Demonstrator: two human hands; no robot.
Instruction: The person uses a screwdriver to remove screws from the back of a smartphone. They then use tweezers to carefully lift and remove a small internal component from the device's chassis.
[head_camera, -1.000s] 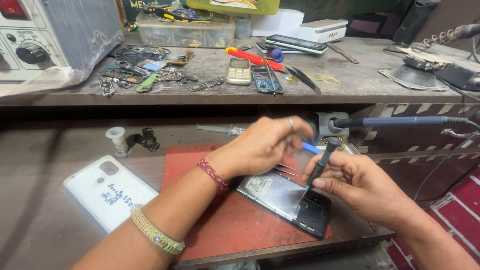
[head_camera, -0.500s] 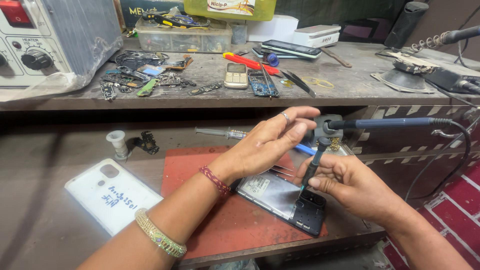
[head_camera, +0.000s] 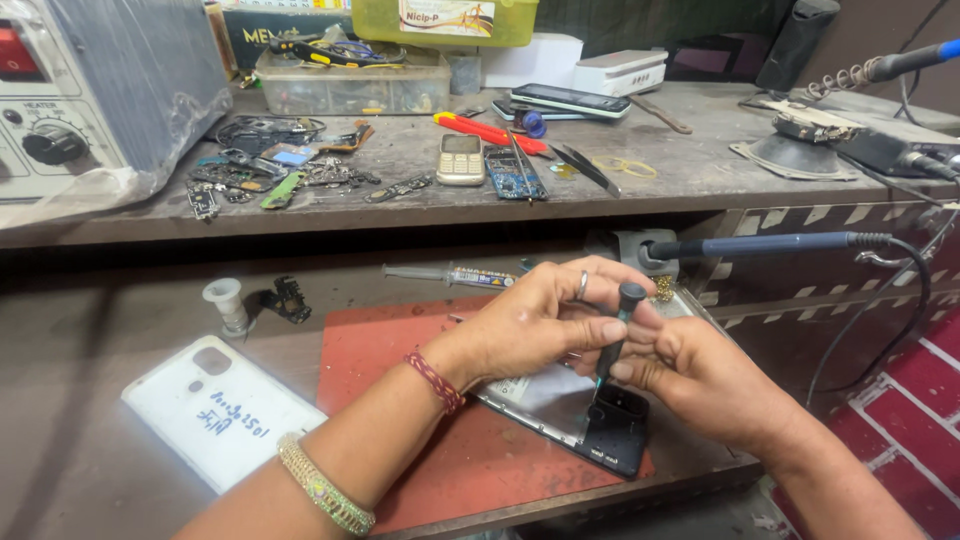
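Note:
An open phone (head_camera: 545, 400) with its back removed lies on a red mat (head_camera: 400, 370). My right hand (head_camera: 700, 385) grips a black screwdriver (head_camera: 618, 325) that stands nearly upright, its tip on the phone's dark lower end (head_camera: 615, 440). My left hand (head_camera: 535, 320) lies over the phone with fingers bent, thumb and forefinger closed around the screwdriver's upper handle. There is a ring on one left finger, and a red thread band and a gold bangle on that arm. The phone's middle is hidden under my left hand.
A white phone back cover (head_camera: 225, 415) lies left of the mat, near a small white bottle (head_camera: 228, 305). A syringe tube (head_camera: 450, 274) lies behind the mat. A soldering iron (head_camera: 770, 243) rests at the right. The upper shelf holds phones, parts, tools and a grey power unit (head_camera: 90, 90).
The screwdriver has gone from tilted to nearly upright. My left hand's fingers have closed in around its top. The blue piece seen between my hands earlier no longer shows.

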